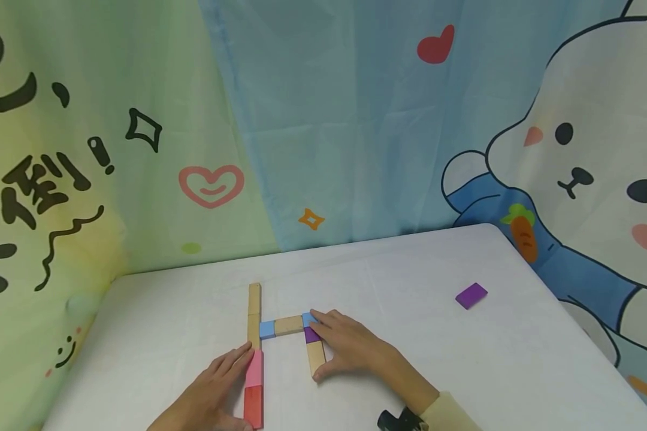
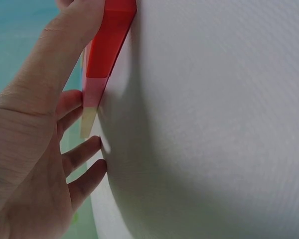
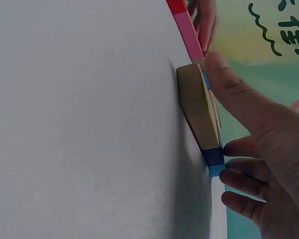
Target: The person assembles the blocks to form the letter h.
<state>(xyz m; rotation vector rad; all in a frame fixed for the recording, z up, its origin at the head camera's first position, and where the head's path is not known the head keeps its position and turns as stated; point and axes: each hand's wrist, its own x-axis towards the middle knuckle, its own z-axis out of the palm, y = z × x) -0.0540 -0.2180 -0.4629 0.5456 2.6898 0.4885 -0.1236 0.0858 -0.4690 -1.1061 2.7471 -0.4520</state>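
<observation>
A straight column of flat blocks runs away from me: a red block point(image 1: 253, 408), a pink block point(image 1: 255, 369) and natural wood blocks point(image 1: 254, 299). My left hand point(image 1: 210, 386) lies along its left side, fingertips by the pink block, thumb at the red one's near end. From the column a blue block point(image 1: 267, 329) and a wood block point(image 1: 289, 325) extend right to another blue block point(image 1: 307, 318). A purple block point(image 1: 312, 334) and a wood block point(image 1: 316, 357) come back from there. My right hand point(image 1: 353, 342) touches this short leg, fingertips at the blue and purple blocks, thumb at the wood block's near end.
A single purple block point(image 1: 471, 296) lies at the back right of the white-covered table point(image 1: 410, 287). A printed curtain point(image 1: 323, 120) hangs behind the table. Something black point(image 1: 399, 420) sits beside the right sleeve point(image 1: 447, 413).
</observation>
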